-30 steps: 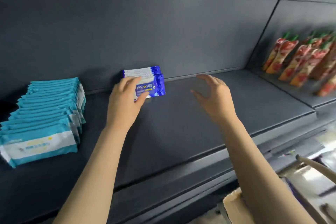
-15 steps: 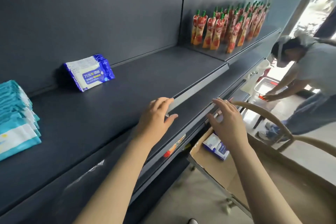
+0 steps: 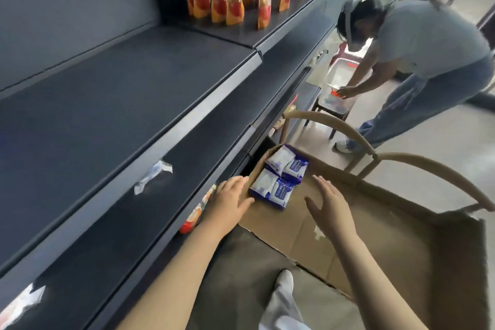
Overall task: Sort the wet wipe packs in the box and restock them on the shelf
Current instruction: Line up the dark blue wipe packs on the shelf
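Two bare hands reach into the brown cardboard box [image 3: 375,236]: my left hand [image 3: 230,201] is at its left wall, just beside the nearest pack, and my right hand [image 3: 328,203] is over bare cardboard to the right. The fingers [image 3: 320,182] of both are straight and spread, holding nothing. The blue-and-white wet wipe packs [image 3: 278,182] lie bunched in the box's far left corner. Step, as I judge it: fetching a batch to restock. Next, I should close both hands on the near packs from either side. Edges to mind: the dark grey metal shelf [image 3: 120,104] lips on the left, and the curved tan wooden chair back [image 3: 334,126] arching beyond the box. Lifting room lies upward and rightward.
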The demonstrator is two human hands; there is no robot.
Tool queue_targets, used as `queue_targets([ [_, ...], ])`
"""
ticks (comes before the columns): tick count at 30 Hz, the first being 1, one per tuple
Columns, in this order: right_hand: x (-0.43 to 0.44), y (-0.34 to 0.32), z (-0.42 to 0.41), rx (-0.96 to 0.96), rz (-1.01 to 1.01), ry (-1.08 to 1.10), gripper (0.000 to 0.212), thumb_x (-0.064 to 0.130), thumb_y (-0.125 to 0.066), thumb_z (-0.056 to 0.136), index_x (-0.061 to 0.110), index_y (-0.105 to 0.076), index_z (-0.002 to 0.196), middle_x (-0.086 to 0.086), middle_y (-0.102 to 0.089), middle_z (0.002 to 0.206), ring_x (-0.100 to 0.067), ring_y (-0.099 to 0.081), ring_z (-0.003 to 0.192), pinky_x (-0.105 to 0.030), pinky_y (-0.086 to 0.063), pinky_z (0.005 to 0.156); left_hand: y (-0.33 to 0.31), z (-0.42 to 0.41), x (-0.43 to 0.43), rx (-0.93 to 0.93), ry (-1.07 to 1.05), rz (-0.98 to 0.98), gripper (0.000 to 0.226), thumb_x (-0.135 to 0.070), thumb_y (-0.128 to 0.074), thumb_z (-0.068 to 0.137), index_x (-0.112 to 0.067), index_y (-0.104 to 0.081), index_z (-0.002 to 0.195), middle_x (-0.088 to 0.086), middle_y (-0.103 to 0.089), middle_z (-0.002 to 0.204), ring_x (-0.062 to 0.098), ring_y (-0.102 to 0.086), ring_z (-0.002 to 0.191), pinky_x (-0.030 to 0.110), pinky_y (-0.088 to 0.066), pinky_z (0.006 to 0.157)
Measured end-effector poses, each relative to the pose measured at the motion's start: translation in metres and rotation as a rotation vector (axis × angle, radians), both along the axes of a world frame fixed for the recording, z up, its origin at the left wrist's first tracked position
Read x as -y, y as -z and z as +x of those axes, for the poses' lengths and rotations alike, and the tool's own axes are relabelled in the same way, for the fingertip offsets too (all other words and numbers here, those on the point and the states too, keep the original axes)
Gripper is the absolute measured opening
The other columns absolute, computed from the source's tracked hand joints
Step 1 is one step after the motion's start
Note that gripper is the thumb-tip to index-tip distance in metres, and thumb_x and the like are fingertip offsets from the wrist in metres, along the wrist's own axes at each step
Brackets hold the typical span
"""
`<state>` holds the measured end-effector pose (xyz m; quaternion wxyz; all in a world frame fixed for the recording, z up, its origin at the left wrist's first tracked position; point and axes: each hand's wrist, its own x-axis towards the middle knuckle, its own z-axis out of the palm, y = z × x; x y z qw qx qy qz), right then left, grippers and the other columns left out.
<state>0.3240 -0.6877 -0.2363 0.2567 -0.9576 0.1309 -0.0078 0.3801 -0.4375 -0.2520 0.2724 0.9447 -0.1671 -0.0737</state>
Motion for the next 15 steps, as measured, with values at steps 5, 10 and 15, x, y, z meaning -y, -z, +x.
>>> queue_targets([
  [5,0.062,0.061,0.053,-0.135,0.035,0.068,0.061,0.027,-0.064,0.093,0.016,-0.041,0.149,-0.005,-0.044,0.152,-0.023,-0.035,0.144,-0.036,-0.030,0.116,0.054,0.047,0.055,-0.192,-0.068,0.007,0.056,-0.038,-0.055,0.097,-0.021,-0.039,0.148,-0.004,-0.040,0.150,0.018,-0.038,0.135,0.037,-0.035,0.111],
  [10,0.103,0.133,0.091,-0.309,0.119,0.151,0.057,0.031,-0.059,0.096,0.014,-0.042,0.147,-0.007,-0.048,0.149,-0.026,-0.039,0.141,-0.038,-0.033,0.114,0.119,0.086,0.091,-0.337,-0.147,0.044,0.056,-0.037,-0.056,0.097,-0.019,-0.040,0.147,-0.001,-0.040,0.150,0.022,-0.039,0.136,0.040,-0.037,0.109],
  [15,0.112,0.226,0.120,-0.431,0.224,0.291,0.055,0.034,-0.059,0.096,0.015,-0.045,0.145,-0.005,-0.055,0.142,-0.026,-0.049,0.131,-0.036,-0.041,0.103,0.201,0.123,0.121,-0.429,-0.180,0.105,0.059,-0.037,-0.056,0.097,-0.018,-0.036,0.149,0.003,-0.036,0.155,0.023,-0.031,0.143,0.045,-0.033,0.115],
])
